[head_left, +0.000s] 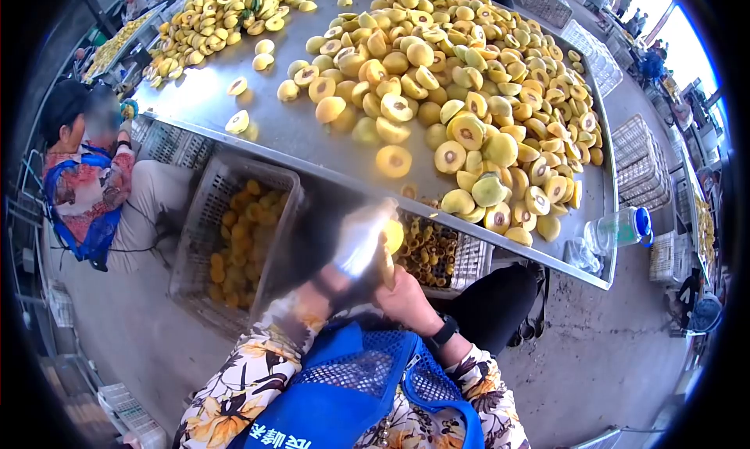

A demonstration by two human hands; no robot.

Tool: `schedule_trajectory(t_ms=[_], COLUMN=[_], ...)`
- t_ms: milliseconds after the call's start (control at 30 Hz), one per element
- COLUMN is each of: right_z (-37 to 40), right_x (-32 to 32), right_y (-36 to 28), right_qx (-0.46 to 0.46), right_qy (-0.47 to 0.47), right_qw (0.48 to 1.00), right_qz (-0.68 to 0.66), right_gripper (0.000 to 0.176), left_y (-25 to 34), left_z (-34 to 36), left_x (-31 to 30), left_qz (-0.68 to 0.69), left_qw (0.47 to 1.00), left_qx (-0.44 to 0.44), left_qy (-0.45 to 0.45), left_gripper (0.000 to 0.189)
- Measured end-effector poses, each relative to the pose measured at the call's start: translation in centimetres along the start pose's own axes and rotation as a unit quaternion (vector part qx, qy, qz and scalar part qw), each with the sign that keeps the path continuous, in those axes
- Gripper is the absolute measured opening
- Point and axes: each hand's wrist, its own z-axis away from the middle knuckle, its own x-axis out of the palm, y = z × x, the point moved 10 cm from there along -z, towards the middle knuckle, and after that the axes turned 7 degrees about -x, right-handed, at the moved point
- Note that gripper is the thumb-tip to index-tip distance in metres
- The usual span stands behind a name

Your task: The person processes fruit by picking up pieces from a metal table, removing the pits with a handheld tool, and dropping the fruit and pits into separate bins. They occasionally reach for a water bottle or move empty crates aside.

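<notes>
My left hand, smeared by a bright glare, closes around a yellow peach half in front of the table edge. My right hand, with a dark watch on its wrist, is closed just below that fruit. A pale, narrow shape rises from its fingers to the fruit; I cannot tell what it is. Behind my hands, a crate holds small brown pits and scraps. To the left, a tall plastic crate contains peach halves. Many cut peaches, several with pits showing, are heaped on the metal table.
A clear jar with a blue lid lies at the table's right corner. A person sits at the left beside the table. Stacked crates stand on the floor at the right. Another peach heap covers the far left of the table.
</notes>
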Motion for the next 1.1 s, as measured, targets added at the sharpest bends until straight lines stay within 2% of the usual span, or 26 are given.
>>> schedule_trajectory(t_ms=[33, 200, 300, 400, 433, 500, 533, 567, 633, 667, 733, 767, 800, 833, 867, 900, 933, 967, 1000, 1033, 1067, 1100], right_z=[0.0, 0.2, 1.4, 2.0, 2.1, 2.0, 1.7, 1.5, 1.4, 1.1, 1.1, 0.9, 0.5, 0.5, 0.6, 1.0, 1.4, 1.7, 1.7, 1.7, 1.6, 1.3], right_x=[0.1, 0.7, 1.7, 2.5, 2.9, 3.6, 3.4, 3.1, 2.2, 0.4, -0.8, -1.3, -2.3, -2.9, -3.8, -3.9, -4.1, -4.2, -4.2, -4.1, -4.0, -3.8], right_y=[0.2, 1.2, 0.9, 0.6, 0.5, 0.5, 0.2, -0.1, -0.5, -0.8, 1.3, 2.2, 4.0, 5.0, 5.8, 6.1, 6.3, 6.6, 6.7, 7.0, 7.2, 7.2], right_qx=[0.003, 0.012, 0.123, 0.154, 0.158, 0.163, 0.130, 0.096, 0.033, -0.015, 0.022, 0.033, 0.038, 0.051, 0.063, 0.078, 0.093, 0.109, 0.105, 0.102, 0.098, 0.099], right_qy=[-0.009, -0.035, -0.095, -0.112, -0.129, -0.159, -0.170, -0.183, -0.188, -0.162, -0.124, -0.109, -0.043, -0.010, 0.025, 0.023, 0.022, 0.020, 0.023, 0.026, 0.029, 0.033], right_qw=[1.000, 0.998, 0.967, 0.925, 0.901, 0.843, 0.834, 0.823, 0.807, 0.803, 0.845, 0.888, 0.956, 0.974, 0.986, 0.981, 0.976, 0.969, 0.970, 0.971, 0.972, 0.973], right_qz=[-0.011, -0.057, -0.201, -0.328, -0.382, -0.487, -0.509, -0.529, -0.559, -0.573, -0.520, -0.446, -0.287, -0.221, -0.155, -0.176, -0.198, -0.219, -0.217, -0.214, -0.210, -0.207], right_gripper=[0.021, 0.017, 0.016, 0.014, 0.014, 0.013, 0.013, 0.013, 0.014, 0.011, 0.010, 0.010, 0.012, 0.012, 0.013, 0.014, 0.014, 0.015, 0.015, 0.014, 0.014, 0.015], left_y=[0.5, -1.2, -0.5, 0.1, 1.4, -0.6, -0.9, -1.8, -0.5, 1.2, 4.9, 2.6, 0.5, 0.9, 0.1, -0.3, 0.3, 0.6, 1.3, 5.2, 7.7, 8.9], left_z=[0.1, 0.1, 0.3, 1.0, 0.4, 1.1, 1.7, 1.2, 0.0, 0.1, 1.9, 0.9, 0.6, 0.7, 0.4, 0.5, 0.5, 1.7, 1.8, 2.9, 2.9, 2.7], left_x=[0.3, 1.9, 1.4, 1.6, 2.0, 2.3, 2.9, 2.7, 1.3, 1.0, -0.3, -1.2, -1.1, -1.9, -4.5, -7.6, -10.4, -15.7, -21.1, -21.3, -19.5, -18.8], left_qz=[-0.005, 0.162, 0.094, 0.053, 0.019, 0.176, 0.251, 0.269, 0.108, 0.021, -0.042, 0.154, 0.341, 0.365, 0.377, 0.384, 0.373, 0.234, -0.025, -0.369, -0.617, -0.587], left_qw=[1.000, 0.981, 0.993, 0.991, 0.998, 0.980, 0.955, 0.946, 0.994, 0.991, 0.984, 0.987, 0.936, 0.927, 0.920, 0.916, 0.922, 0.945, 0.930, 0.829, 0.654, 0.670], left_qx=[-0.001, -0.083, -0.062, -0.122, 0.053, -0.089, -0.156, -0.180, 0.023, 0.129, 0.159, 0.039, -0.082, -0.082, -0.099, -0.081, -0.071, 0.007, 0.085, 0.060, 0.169, 0.200], left_qy=[-0.013, -0.073, -0.021, 0.011, -0.022, -0.026, -0.028, 0.002, 0.022, 0.036, 0.069, 0.028, -0.015, -0.023, 0.038, 0.082, 0.078, 0.230, 0.357, 0.416, 0.403, 0.409], left_gripper=[0.030, 0.027, 0.025, 0.019, 0.027, 0.028, 0.028, 0.031, 0.034, 0.035, 0.038, 0.037, 0.037, 0.032, 0.028, 0.027, 0.028, 0.029, 0.033, 0.028, 0.029, 0.030])
